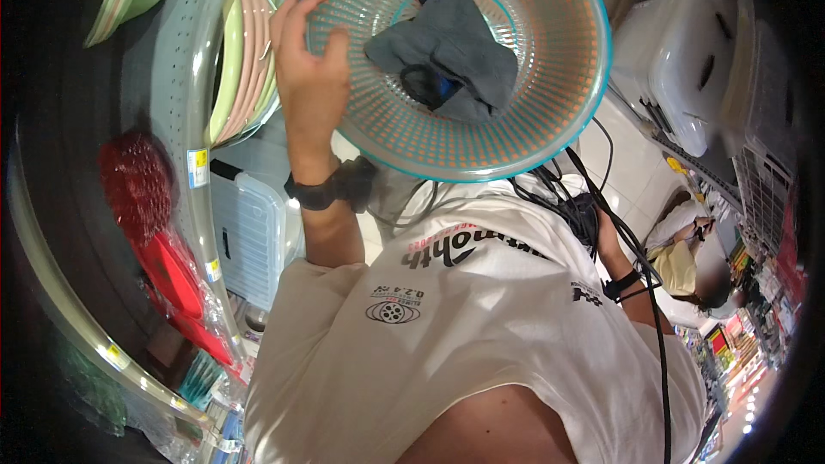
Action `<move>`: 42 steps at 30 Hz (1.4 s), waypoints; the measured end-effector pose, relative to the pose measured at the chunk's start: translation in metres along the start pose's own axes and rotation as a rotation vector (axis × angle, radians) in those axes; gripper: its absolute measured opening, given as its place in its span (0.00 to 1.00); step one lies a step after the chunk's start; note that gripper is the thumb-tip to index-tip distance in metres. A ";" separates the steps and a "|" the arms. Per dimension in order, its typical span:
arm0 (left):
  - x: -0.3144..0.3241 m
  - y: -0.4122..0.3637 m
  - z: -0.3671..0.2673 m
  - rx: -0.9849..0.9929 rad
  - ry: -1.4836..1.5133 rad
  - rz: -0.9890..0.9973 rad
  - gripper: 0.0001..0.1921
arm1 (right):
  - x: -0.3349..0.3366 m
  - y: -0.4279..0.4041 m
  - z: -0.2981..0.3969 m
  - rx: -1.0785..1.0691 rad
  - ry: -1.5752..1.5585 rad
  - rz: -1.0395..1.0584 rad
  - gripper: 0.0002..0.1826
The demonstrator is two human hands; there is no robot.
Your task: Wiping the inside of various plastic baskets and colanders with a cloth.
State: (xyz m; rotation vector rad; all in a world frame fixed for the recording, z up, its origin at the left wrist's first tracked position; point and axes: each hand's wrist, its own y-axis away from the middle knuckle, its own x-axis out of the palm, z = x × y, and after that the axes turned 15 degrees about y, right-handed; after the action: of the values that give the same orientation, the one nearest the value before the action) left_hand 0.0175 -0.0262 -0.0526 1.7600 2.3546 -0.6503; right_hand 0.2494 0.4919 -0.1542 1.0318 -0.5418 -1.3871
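Observation:
A round plastic basket [554, 71] with a teal rim and slotted walls is tilted towards me, in front of my waist. Inside lies a crumpled grey fabric item [451, 51] with black and blue parts. My left hand [312, 71] is at the basket's left rim, fingertips over the edge and thumb against the inner side. A black band with a bulky module [341, 183] circles that wrist. Low on my right side, my right hand [606, 235] is beside a black bundle [583, 219] with cables; its fingers are hidden.
Shelving on my left carries stacked green and pink plastic basins [242, 71], a clear lidded box [248, 232] and red wrapped goods [171, 270]. White storage boxes [683, 71] stand to the right. A person [683, 264] is farther right. Black cables [654, 309] hang across my right arm.

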 end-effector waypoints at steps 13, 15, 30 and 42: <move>-0.003 -0.011 0.013 0.083 -0.010 0.079 0.19 | -0.008 -0.017 -0.003 0.217 -0.116 0.161 0.30; -0.003 -0.010 0.011 0.082 -0.038 0.071 0.19 | -0.001 -0.006 0.005 0.001 0.344 0.041 0.30; -0.004 -0.011 0.005 -0.033 -0.016 0.071 0.19 | 0.003 -0.025 0.003 0.208 -0.354 0.189 0.28; -0.006 -0.011 0.003 -0.040 -0.042 0.067 0.19 | 0.009 -0.002 0.072 -0.058 0.558 0.124 0.34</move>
State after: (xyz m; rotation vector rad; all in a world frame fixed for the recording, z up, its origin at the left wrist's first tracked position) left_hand 0.0089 -0.0351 -0.0505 1.7824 2.2543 -0.6205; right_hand 0.1904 0.4639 -0.1232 1.2520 -0.1467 -0.9410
